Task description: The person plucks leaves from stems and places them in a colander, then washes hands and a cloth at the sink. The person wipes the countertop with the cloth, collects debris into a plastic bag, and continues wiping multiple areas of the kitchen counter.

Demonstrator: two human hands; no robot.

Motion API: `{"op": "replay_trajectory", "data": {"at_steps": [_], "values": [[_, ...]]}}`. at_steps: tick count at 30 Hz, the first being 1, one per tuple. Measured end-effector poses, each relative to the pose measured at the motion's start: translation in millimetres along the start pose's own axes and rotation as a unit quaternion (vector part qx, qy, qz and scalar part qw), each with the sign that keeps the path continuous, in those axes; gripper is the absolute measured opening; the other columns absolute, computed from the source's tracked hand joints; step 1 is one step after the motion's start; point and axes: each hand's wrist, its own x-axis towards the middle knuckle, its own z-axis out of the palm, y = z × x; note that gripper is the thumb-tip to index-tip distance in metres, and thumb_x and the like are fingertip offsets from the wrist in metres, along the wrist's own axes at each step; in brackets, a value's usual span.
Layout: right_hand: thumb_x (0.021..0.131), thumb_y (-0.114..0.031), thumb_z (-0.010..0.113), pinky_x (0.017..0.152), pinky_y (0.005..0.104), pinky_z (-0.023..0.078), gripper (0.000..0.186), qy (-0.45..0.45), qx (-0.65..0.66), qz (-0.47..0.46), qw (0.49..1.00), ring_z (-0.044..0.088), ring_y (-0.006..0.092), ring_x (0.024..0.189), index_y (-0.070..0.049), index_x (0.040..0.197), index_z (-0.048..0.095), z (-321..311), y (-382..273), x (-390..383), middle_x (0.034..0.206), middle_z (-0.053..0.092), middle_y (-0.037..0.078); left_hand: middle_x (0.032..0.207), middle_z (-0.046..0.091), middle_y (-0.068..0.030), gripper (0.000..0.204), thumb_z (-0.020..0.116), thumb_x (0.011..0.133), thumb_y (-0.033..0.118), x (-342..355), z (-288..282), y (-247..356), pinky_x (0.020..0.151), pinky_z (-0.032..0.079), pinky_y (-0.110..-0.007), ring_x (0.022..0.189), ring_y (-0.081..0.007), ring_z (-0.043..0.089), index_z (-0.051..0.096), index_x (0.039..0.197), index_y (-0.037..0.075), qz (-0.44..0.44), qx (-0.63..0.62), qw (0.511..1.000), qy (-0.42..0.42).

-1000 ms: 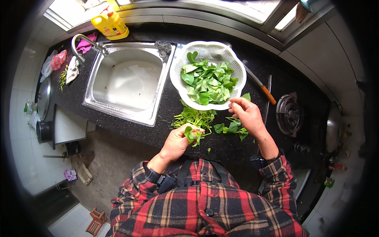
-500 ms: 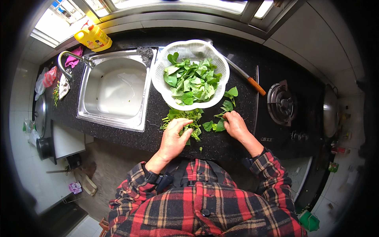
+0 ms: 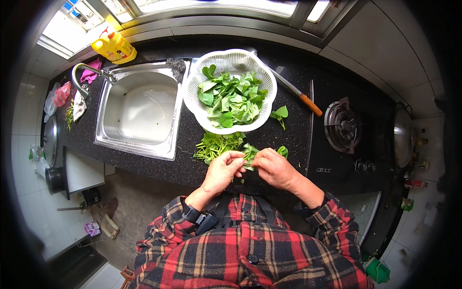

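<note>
Pinching a green leafy sprig [image 3: 249, 152] between them at the centre of the head view, just below the middle of the frame, both bare hands meet with their fingertips close together. The left hand [image 3: 222, 172] has its thumb and forefinger closed at the sprig's near end; the right hand [image 3: 278, 169], back upward and fingers curled, is closed on its right side. Exactly where each fingertip presses is hidden.

Just above the left hand, a loose pile of pale green stems [image 3: 216, 146] lies on the black speckled stone countertop [image 3: 299, 132]. A small green leaf [image 3: 283, 151] shows just beyond the right knuckles, and a heart-shaped green leaf with a short stem [image 3: 280, 114] lies higher, right of centre.

At upper centre stands a white perforated plastic basket with a scalloped rim [image 3: 191, 91], holding a heap of torn green leaves [image 3: 233, 98]. To its right, a blade with an orange-brown wooden handle [image 3: 310, 105] lies slanting near a round black gas burner [image 3: 342, 126]. Left of the basket is a rectangular stainless steel sink [image 3: 136, 108] under a curved metal tap [image 3: 79, 72], with a yellow plastic jug [image 3: 114, 48] at upper left.
</note>
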Motion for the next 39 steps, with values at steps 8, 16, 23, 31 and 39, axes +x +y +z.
{"op": "replay_trajectory", "data": {"at_steps": [8, 16, 23, 31, 39], "values": [[0.073, -0.001, 0.067, 0.088, 0.0391, 0.046, 0.032, 0.096, -0.064, 0.006, 0.993, 0.055, 0.0302, 0.101, -0.008, 0.103, 0.065, -17, -12, 9, 0.107, 0.059, 0.011, 0.087, 0.066, -0.0016, 0.017, 0.062, 0.090, 0.009, -6, 0, 4, 0.065, 0.049, -0.021, 0.073, -0.0057, 0.059, 0.062, 0.105, 0.002, 0.096, 0.106, 0.989, 0.027], [0.074, -0.011, 0.068, 0.094, 0.0446, 0.042, 0.020, -0.011, -0.182, -0.040, 0.982, 0.046, 0.0344, 0.123, -0.008, 0.093, 0.064, -16, -16, 15, 0.120, 0.057, 0.012, 0.090, 0.068, -0.0031, 0.017, 0.065, 0.087, 0.009, -18, 6, 15, 0.071, 0.051, -0.023, 0.077, -0.0067, 0.061, 0.067, 0.103, 0.004, 0.156, 0.256, 0.954, 0.019], [0.080, -0.004, 0.057, 0.082, 0.0358, 0.049, 0.004, 0.061, 0.050, 0.139, 0.987, 0.061, 0.0284, 0.096, -0.003, 0.084, 0.059, 0, -9, 16, 0.101, 0.061, 0.013, 0.090, 0.068, -0.0018, 0.016, 0.064, 0.089, 0.010, -22, 2, 15, 0.073, 0.049, -0.022, 0.082, -0.0068, 0.061, 0.066, 0.103, 0.003, 0.111, 0.181, 0.977, -0.001], [0.093, -0.016, 0.054, 0.076, 0.0277, 0.049, 0.020, -0.042, 0.265, 0.284, 0.920, 0.060, 0.0122, 0.086, -0.002, 0.103, 0.063, -11, -21, 12, 0.090, 0.064, 0.005, 0.095, 0.066, -0.0034, 0.015, 0.063, 0.089, 0.006, -30, -9, 13, 0.078, 0.049, -0.022, 0.086, -0.0088, 0.061, 0.064, 0.103, 0.002, 0.109, 0.070, 0.992, 0.003], [0.082, -0.013, 0.059, 0.070, 0.0339, 0.049, 0.012, -0.043, 0.067, 0.182, 0.980, 0.061, 0.0249, 0.078, -0.002, 0.085, 0.064, 1, -27, 17, 0.082, 0.060, 0.012, 0.092, 0.067, -0.0014, 0.014, 0.065, 0.088, 0.008, -36, -3, 17, 0.073, 0.048, -0.021, 0.082, -0.0059, 0.059, 0.066, 0.101, 0.003, 0.150, 0.182, 0.971, 0.023]]}}
